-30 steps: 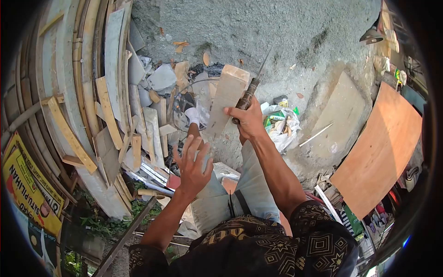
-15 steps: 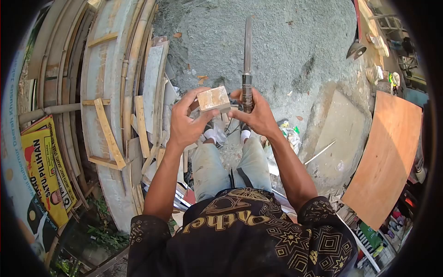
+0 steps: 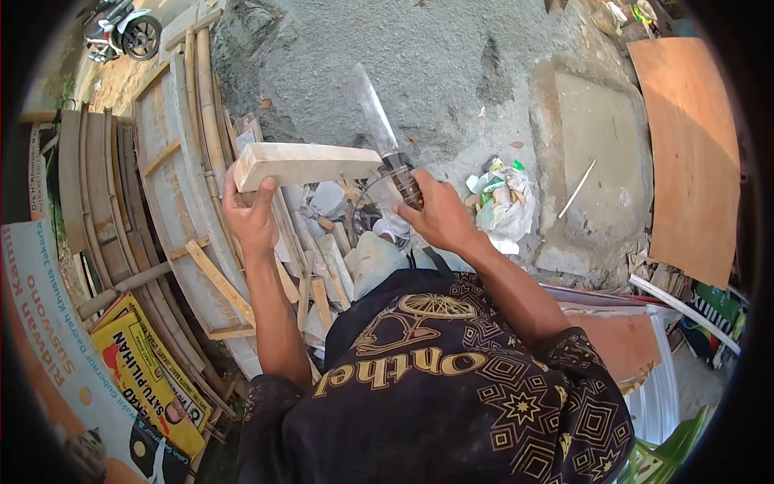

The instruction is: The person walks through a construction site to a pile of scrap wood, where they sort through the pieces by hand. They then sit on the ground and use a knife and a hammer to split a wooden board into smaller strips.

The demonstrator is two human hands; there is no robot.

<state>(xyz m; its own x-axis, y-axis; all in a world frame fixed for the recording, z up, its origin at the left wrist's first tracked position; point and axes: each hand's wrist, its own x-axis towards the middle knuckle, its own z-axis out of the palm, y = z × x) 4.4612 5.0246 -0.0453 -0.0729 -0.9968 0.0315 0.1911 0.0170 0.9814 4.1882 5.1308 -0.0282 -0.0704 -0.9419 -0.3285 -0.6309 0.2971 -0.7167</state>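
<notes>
A: Where's the wooden block [image 3: 310, 164]?
B: Raised in front of the person, in the left hand [image 3: 251, 214], which grasps one end with the thumb against its near face; the other end reaches the knife [image 3: 374, 113], though I can't tell whether the two touch

A: And the right hand [image 3: 442, 211]?
B: Wrapped round the knife's dark handle, blade pointing up and away from the body

A: What's crowding in underneath?
B: Wood offcuts [image 3: 321, 303] and rubble [image 3: 326, 198] lie below the block, which hides part of them, and the pale trousers [image 3: 375, 262] cover more. On the ground right of the knife hand sits a white plastic bag [image 3: 516, 218] stuffed with litter

A: Further out?
B: To the right, a concrete slab [image 3: 597, 121] with a thin white stick [image 3: 578, 188] lying on it, then a brown plywood sheet [image 3: 685, 145]. To the left, bamboo poles [image 3: 208, 121] run alongside a long grey panel [image 3: 173, 177], hemming that side in; past them come stacked boards [image 3: 103, 185], a yellow banner [image 3: 153, 375] and, in the upper corner, a motorcycle [image 3: 125, 34]
</notes>
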